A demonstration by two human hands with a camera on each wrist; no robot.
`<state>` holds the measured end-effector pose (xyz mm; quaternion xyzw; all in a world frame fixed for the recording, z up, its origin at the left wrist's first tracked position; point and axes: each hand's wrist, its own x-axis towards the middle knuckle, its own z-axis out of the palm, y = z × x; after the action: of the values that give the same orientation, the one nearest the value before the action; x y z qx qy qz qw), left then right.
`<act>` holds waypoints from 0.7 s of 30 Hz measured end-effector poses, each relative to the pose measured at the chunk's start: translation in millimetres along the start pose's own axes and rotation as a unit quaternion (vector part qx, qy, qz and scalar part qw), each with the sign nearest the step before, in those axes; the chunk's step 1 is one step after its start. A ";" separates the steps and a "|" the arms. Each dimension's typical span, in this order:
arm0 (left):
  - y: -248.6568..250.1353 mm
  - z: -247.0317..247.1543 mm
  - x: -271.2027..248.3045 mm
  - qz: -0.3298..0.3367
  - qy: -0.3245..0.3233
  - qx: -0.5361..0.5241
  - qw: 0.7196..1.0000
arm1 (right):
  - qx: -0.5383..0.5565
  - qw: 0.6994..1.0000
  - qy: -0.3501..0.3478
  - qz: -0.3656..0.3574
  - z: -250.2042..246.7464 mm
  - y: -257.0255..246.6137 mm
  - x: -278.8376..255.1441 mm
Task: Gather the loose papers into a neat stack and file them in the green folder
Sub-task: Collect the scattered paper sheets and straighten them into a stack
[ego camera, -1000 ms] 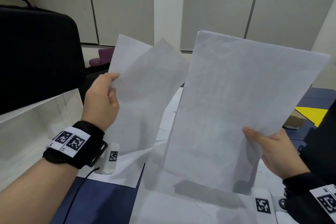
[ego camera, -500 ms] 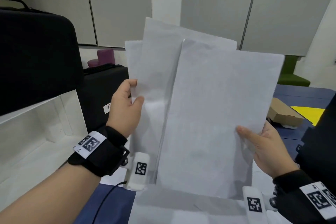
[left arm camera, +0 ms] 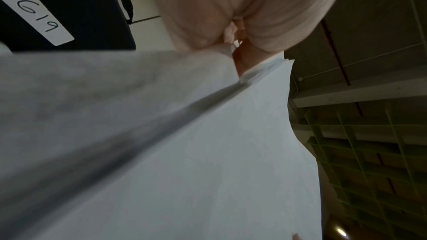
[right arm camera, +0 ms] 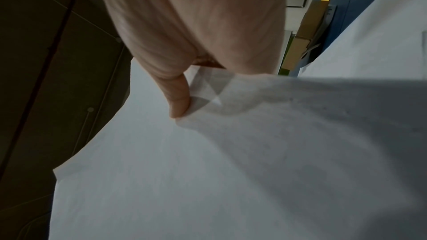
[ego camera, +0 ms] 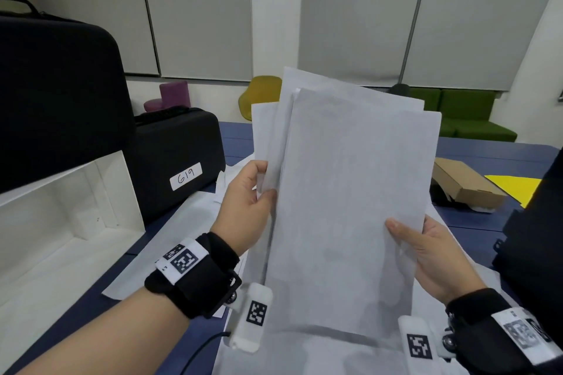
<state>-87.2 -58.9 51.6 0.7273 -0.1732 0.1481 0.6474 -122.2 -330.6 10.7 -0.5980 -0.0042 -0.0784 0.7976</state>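
Big blue bench (ego camera: 475,158) carries the clutter: black case (ego camera: 179,161) labelled 619, white box (ego camera: 61,222), cardboard box (ego camera: 466,186), yellow sheet (ego camera: 515,184), plus loose sheets (ego camera: 189,216) lying flat under my arms. I've got the papers (ego camera: 350,207) held upright over the bench, a few sheets overlapped but fanned, top edges and left edges not lined up. Left hand (ego camera: 246,207) pinches the left edge, thumb in front, fingers behind; right hand (ego camera: 432,256) clamps the lower right edge the same way. Progress, my read: gathering partly done, squaring not done, bench sheets left to collect, filing not begun. Green folder not visible in any view, so I can't place it. Left wrist view adds the sheet edges (left arm camera: 261,68) stacked unevenly at the grip, which the head view hides. Right wrist view shows the thumb (right arm camera: 177,98) pressing a small buckle into the paper; neither wrist view shows the bench layout.
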 end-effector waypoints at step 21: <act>-9.1 -13.3 -2.1 -0.047 -0.041 -0.077 0.995 | -0.028 0.999 -0.022 0.037 3.7 3.0 -10.7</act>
<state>-85.0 -44.6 44.2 0.6879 -0.1764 0.0738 0.7001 -132.0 -325.0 7.8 -0.6216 0.0028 -0.0353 0.7825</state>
